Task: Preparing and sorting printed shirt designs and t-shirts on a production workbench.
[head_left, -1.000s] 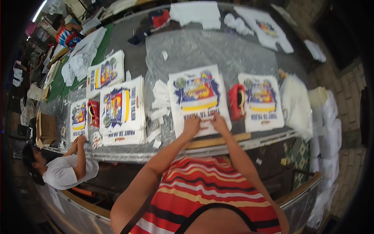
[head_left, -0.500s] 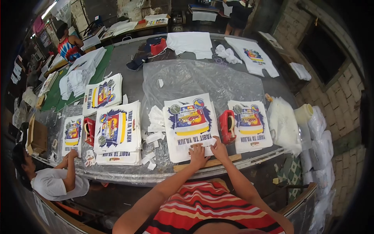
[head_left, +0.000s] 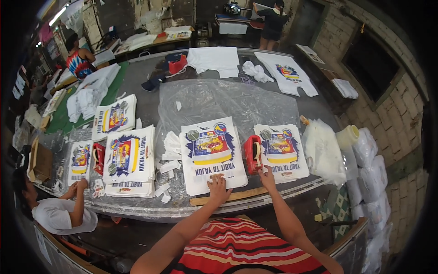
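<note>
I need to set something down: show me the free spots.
Free: the centre of the clear plastic sheet beyond the middle stack; the dark tabletop between that sheet and the green cloth. Crowded: around the right hand, by the red tape dispenser and right stack, and among white scraps.

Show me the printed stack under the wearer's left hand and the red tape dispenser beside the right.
Printed stack point(head_left: 211, 153), head view: its printed middle.
Red tape dispenser point(head_left: 249, 156), head view: its red side.

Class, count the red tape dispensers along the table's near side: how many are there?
2: one tape dispenser near the person's right hand, the other tape dispenser farther left, between printed white pieces. Others may be hidden.
</note>
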Motion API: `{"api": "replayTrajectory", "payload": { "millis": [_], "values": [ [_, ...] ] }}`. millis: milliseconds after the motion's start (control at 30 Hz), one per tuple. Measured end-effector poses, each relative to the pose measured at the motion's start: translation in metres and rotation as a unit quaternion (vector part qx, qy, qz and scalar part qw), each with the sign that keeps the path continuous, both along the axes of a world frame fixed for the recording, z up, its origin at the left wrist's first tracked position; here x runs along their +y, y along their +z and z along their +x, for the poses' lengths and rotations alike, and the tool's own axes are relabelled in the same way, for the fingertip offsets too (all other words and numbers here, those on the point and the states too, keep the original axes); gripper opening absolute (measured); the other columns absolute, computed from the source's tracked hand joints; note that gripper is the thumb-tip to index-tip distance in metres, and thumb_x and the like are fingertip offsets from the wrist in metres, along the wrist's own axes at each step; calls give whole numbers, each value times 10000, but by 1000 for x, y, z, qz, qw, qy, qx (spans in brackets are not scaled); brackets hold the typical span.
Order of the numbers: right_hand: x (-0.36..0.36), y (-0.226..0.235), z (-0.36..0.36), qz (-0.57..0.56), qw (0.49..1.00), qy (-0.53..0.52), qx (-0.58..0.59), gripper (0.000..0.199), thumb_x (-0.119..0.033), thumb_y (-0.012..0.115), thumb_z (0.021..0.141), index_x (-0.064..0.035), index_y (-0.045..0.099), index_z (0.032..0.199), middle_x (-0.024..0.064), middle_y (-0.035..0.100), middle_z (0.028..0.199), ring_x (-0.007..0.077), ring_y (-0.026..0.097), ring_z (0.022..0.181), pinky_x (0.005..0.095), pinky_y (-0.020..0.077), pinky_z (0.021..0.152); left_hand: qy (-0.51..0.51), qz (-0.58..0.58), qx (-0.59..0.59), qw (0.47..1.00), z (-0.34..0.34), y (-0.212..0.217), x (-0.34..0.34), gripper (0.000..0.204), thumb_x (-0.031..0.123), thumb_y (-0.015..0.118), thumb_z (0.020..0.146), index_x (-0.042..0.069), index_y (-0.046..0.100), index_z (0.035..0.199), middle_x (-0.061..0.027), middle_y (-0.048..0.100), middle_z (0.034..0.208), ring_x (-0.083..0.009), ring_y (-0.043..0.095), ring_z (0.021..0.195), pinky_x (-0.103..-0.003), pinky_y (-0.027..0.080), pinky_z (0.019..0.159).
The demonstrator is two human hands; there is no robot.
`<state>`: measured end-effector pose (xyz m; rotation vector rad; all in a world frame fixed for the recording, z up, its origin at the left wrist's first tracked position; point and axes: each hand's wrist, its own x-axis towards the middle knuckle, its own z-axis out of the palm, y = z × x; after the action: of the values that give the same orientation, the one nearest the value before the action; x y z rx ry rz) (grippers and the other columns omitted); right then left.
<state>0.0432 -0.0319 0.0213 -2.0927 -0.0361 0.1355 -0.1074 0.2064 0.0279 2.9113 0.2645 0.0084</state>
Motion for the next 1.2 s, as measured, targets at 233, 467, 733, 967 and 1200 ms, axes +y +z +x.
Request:
{"api": "replayTrajectory", "payload": {
  "millis": [233,467,733,967,1200],
  "values": [
    [-11,-3,19,-19,997,52,-56,477,-336,731,909,-75,590,1281,72,553,620,193,555,580,368,434,561,46,-89,-131,986,-12,0,-10,640,431,611,898,-18,525,1345,-217,462,1413,-403,313,1427,-687,199,1143],
    [-3,20,23,-50,993,102,-20,480,-366,723,906,-72,630,1273,86,567,613,200,563,568,364,435,555,67,-64,-160,983,-17,-5,-6,590,415,623,882,25,535,1316,-175,469,1400,-368,331,1415,-675,176,1158],
    [-9,37,32,-58,986,130,-91,416,-345,726,891,-58,696,1190,87,584,616,199,575,555,359,451,553,57,-86,-170,980,-14,5,-10,563,383,645,852,39,541,1285,-160,480,1358,-358,364,1387,-668,196,1155],
    [-1,48,45,75,989,88,94,283,-288,708,941,-31,730,1055,-14,579,607,66,490,478,255,355,451,53,-84,-164,981,-15,3,-14,560,378,647,850,49,539,1290,-156,478,1361,-359,357,1393,-658,207,1157],
    [15,56,47,199,964,65,165,215,-216,751,906,-39,717,1023,-35,584,648,43,486,484,221,324,407,56,-88,-165,981,-16,7,-12,550,348,671,832,54,532,1275,-142,479,1367,-344,359,1394,-655,221,1152]
  ]
}}
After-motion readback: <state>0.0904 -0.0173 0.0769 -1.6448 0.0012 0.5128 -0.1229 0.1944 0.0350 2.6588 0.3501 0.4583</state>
